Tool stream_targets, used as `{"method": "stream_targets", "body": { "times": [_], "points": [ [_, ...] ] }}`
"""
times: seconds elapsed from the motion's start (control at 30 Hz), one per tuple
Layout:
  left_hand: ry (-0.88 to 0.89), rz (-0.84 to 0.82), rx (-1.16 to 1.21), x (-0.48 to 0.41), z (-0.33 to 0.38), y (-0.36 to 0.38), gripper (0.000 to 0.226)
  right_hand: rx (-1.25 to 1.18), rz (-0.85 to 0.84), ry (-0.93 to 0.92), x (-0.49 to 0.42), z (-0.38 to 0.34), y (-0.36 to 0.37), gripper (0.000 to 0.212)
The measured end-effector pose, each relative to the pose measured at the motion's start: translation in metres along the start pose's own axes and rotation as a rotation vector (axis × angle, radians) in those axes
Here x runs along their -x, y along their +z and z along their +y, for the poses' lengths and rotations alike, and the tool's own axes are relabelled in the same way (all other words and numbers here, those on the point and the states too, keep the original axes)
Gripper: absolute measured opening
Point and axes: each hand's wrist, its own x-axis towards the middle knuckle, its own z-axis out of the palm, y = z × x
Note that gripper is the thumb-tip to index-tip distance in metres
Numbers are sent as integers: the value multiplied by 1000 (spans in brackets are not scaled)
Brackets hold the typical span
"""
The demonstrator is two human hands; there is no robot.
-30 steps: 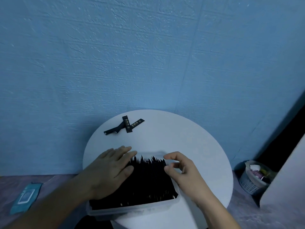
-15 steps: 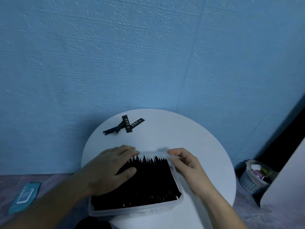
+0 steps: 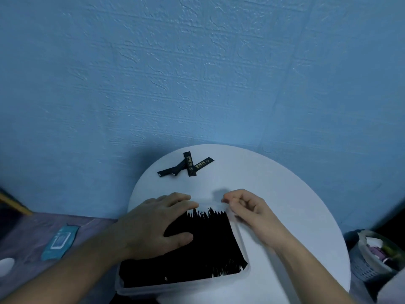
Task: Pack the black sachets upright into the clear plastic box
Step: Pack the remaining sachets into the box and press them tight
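**A:** What fills the frame?

**B:** A round white tabletop (image 3: pixel 274 194) set against a textured blue wall (image 3: pixel 197 73). At its near edge sits the clear plastic box (image 3: pixel 184 287), packed with black sachets (image 3: pixel 208 242) standing on end, their pointed tops jagged along the far side.

**A:** And the hands?

**B:** The left hand (image 3: pixel 153 224) lies flat and spread over the left part of the packed sachets, palm down, fingers extended toward the far rim, thumb pressed on the black tops. It grips nothing; it rests on them. The right hand (image 3: pixel 247 209) is at the box's far right corner, fingers curled inward, thumb and forefinger tips close together just above the rim. Whether anything is pinched between them cannot be told.

**A:** Any sachets outside the box?

**B:** Loose black sachets (image 3: pixel 186 166) lie flat in a small crossed cluster near the far left edge of the tabletop, well apart from the box and both hands. Pale printing shows on two of them.

**A:** What surrounds the scene?

**B:** On the floor to the left lies a flat teal packet (image 3: pixel 60 242) with a white label. At lower right, beside the tabletop, stands a pale slatted basket (image 3: pixel 368 266) holding crumpled items.
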Motion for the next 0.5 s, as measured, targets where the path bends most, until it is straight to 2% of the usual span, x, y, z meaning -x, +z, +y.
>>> {"method": "stream_targets", "body": {
  "times": [0.2, 0.5],
  "points": [
    [-50, 16, 5, 6, -10, -7, 70, -96, -16, 25, -92, 1, 4, 21],
    [-130, 0, 30, 8, -21, -12, 71, -206, -210, 53, -205, -15, 57, 33]
  ]
}}
